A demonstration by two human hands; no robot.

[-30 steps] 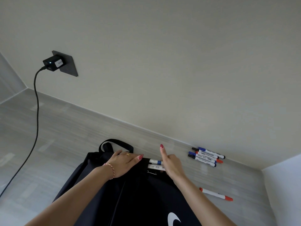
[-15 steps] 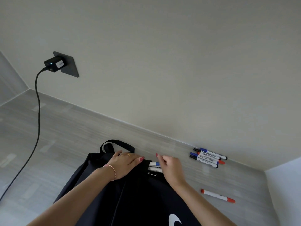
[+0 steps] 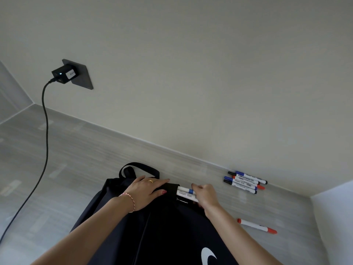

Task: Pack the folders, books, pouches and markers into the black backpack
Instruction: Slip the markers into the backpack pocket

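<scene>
Holding two markers (image 3: 183, 193), one backpack (image 3: 168, 226), five-marker cluster (image 3: 243, 181), one red marker (image 3: 254, 225)

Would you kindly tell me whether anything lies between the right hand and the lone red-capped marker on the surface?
Nothing visible does. Only bare surface separates the right hand, curled on two markers at the backpack pocket, from the lone red-capped marker. The four-marker cluster lies farther back by the wall, off that path.

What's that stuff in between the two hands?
In the head view, two white markers poke out of the black backpack's pocket, between the left hand and the right hand.
</scene>
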